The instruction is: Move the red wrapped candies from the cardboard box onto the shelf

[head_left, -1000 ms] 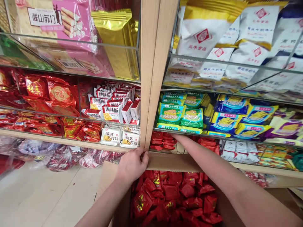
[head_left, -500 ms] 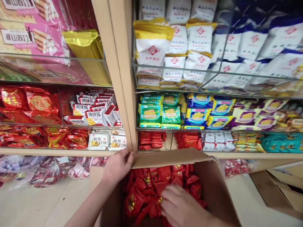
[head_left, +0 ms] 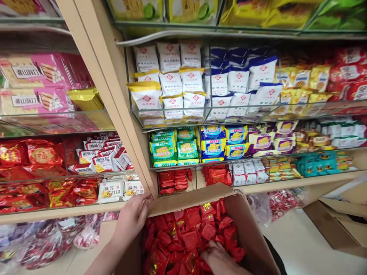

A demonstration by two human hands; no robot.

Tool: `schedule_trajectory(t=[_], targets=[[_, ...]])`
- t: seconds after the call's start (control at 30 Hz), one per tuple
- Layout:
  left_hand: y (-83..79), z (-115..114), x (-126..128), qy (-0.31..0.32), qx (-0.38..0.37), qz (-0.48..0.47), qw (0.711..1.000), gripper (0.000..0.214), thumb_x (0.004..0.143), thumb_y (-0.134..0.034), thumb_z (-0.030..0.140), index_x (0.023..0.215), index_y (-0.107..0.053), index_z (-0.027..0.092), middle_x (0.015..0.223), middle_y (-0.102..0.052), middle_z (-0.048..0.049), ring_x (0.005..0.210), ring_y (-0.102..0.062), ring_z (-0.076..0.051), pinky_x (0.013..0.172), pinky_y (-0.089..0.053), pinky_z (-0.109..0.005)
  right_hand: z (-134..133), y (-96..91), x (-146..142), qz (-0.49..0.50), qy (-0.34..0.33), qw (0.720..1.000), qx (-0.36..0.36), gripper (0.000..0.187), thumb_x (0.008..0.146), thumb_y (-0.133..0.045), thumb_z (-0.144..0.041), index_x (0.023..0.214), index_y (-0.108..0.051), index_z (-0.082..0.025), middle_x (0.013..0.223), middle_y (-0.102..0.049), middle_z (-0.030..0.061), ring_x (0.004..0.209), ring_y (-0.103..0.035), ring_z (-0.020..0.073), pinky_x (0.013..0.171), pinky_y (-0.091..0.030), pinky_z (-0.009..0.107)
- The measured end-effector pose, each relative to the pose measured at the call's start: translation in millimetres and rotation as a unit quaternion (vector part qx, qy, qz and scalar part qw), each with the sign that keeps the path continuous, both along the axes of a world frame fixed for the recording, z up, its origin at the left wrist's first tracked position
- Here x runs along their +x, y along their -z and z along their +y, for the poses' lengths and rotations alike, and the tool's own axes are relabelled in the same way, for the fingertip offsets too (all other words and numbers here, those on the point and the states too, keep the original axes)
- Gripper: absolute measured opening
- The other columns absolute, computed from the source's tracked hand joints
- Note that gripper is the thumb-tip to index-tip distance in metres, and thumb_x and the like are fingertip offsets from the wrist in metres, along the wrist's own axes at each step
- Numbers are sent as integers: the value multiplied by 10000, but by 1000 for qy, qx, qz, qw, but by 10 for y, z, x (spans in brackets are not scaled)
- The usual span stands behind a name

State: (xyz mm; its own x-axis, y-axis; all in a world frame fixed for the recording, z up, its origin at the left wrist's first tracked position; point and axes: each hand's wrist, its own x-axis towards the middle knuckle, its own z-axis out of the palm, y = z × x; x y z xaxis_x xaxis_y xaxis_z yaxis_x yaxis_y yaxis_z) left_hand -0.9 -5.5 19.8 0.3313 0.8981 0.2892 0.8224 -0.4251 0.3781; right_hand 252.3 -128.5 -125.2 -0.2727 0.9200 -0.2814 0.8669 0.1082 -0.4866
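Observation:
My left hand [head_left: 132,215] is closed over the upper left corner of an open cardboard box [head_left: 252,229], its fingers hooked over the edge by the raised flap [head_left: 192,198]. Many small red packets [head_left: 190,238] with gold print lie loose inside. Down among them, toward the box's right side, is my right hand [head_left: 219,258]. Its fingers are curled around red packets, and the fingertips are hidden by them.
Behind the box stands a wooden shelf unit with an upright post [head_left: 114,103] and clear compartments. They hold white packets [head_left: 172,82], green packets [head_left: 163,151] and red packets [head_left: 216,173]. Bagged goods [head_left: 43,244] lie below at left. Another open carton [head_left: 338,225] sits on the floor at right.
The view has shifted, showing more upper shelves. My right hand has sunk from above the packets in among them. My left hand still holds the box corner.

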Motion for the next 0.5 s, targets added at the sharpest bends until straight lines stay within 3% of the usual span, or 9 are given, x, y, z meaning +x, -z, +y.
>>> schedule_trajectory(t=[0.07,0.17,0.2,0.27,0.37,0.43,0.5], targets=[[51,-203,27,89,49,-25,995,263,778,-395,203,1003,-529,225,1000,-598,-56,954,-527,-170,858,-390,-285,33,27,35,7,50,998,-25,416,439,-630,-64,814,-665,-241,832,-637,71,852,-544,283,735,-419,331],[238,-573,154,196,5,-49,979,332,766,-424,158,1067,-501,274,1059,-574,-46,1001,-504,-166,877,-395,-283,60,-84,112,63,127,990,-24,338,505,-593,-82,815,-653,-201,907,-612,69,868,-546,241,747,-418,304],[306,-683,223,196,-28,-65,978,345,768,-429,169,1089,-487,283,1083,-562,-41,1025,-490,-165,887,-392,-283,64,-175,131,100,144,984,-17,321,538,-571,-90,836,-637,-191,919,-608,62,880,-544,224,764,-412,301],[412,-844,393,134,-103,-121,978,384,771,-450,234,1153,-436,273,1135,-527,-46,1054,-471,-169,897,-389,-291,70,-428,142,214,164,963,-11,295,598,-544,-116,882,-588,-186,923,-609,41,880,-549,190,793,-402,299],[449,-922,668,41,-239,-230,943,395,773,-441,360,1139,-449,210,1054,-557,-64,953,-522,-168,830,-423,-283,68,-863,72,411,156,897,-54,290,645,-561,-168,931,-515,-196,887,-626,16,822,-576,160,762,-423,289],[416,-901,815,36,-292,-288,911,303,777,-414,410,900,-565,177,844,-588,-43,797,-543,-147,745,-437,-248,52,-1080,-22,488,152,856,-80,294,651,-588,-201,932,-504,-205,885,-627,10,807,-582,157,738,-435,286],[376,-872,913,8,-292,-340,894,333,762,-415,454,625,-517,167,633,-521,-5,633,-492,-117,634,-422,-217,36,-1178,-139,540,189,817,-76,324,635,-626,-244,934,-507,-206,900,-615,14,817,-576,158,725,-438,277]])
